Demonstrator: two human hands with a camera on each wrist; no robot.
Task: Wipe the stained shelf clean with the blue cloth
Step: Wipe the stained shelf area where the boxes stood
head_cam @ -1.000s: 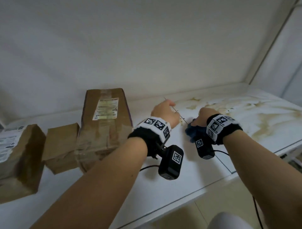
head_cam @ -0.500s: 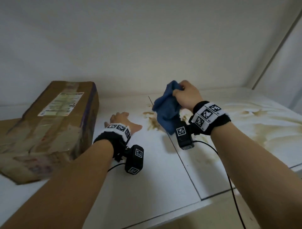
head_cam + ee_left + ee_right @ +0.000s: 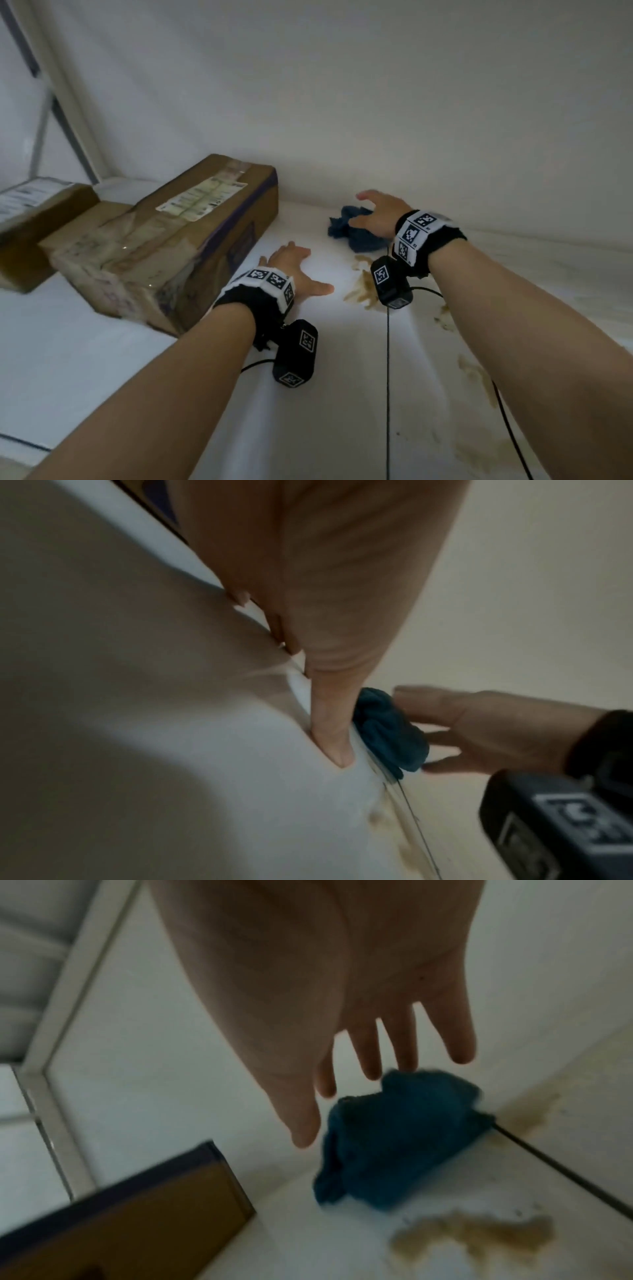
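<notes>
The crumpled blue cloth (image 3: 352, 231) lies on the white shelf (image 3: 342, 394) close to the back wall. My right hand (image 3: 376, 212) is spread over it with straight fingers (image 3: 404, 1045), gripping nothing. In the right wrist view the fingertips hang just above the blue cloth (image 3: 394, 1137). My left hand (image 3: 294, 270) lies flat on the shelf left of the cloth, palm down, thumb (image 3: 330, 723) pressed to the surface. Brown stains (image 3: 363, 291) spread in front of the cloth, and further stains (image 3: 476, 377) run along the right side under my right forearm.
A large taped cardboard box (image 3: 171, 240) sits directly left of my left hand. Two smaller boxes (image 3: 30, 212) stand behind it at the far left. The back wall (image 3: 376, 120) rises right behind the cloth. A seam (image 3: 387, 394) splits the shelf panels.
Half a second ago my right hand held the cloth up off the shelf. Now the cloth lies by the back wall and the hand has opened over it. The left hand stays flat.
</notes>
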